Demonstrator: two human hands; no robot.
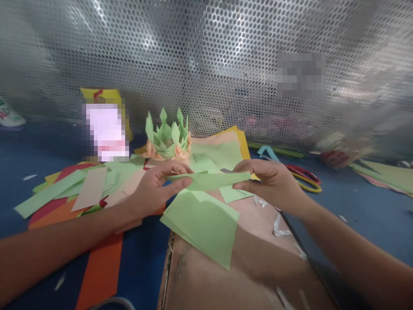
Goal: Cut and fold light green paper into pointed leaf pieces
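Note:
My left hand [158,187] and my right hand [269,181] each pinch one end of a light green paper strip [213,180], held level above the table. Both hands are closed on it. Below the strip lies a stack of light green paper sheets [201,224] on a brown cardboard board [254,258]. Behind the hands stands a folded paper crown [167,137] of green points with a peach base.
Loose strips and sheets of green, red, orange and peach paper [74,191] lie at the left on the blue table [364,215]. Scissors with red and yellow handles [305,177] rest at the right. A perforated metal screen [206,56] closes the back.

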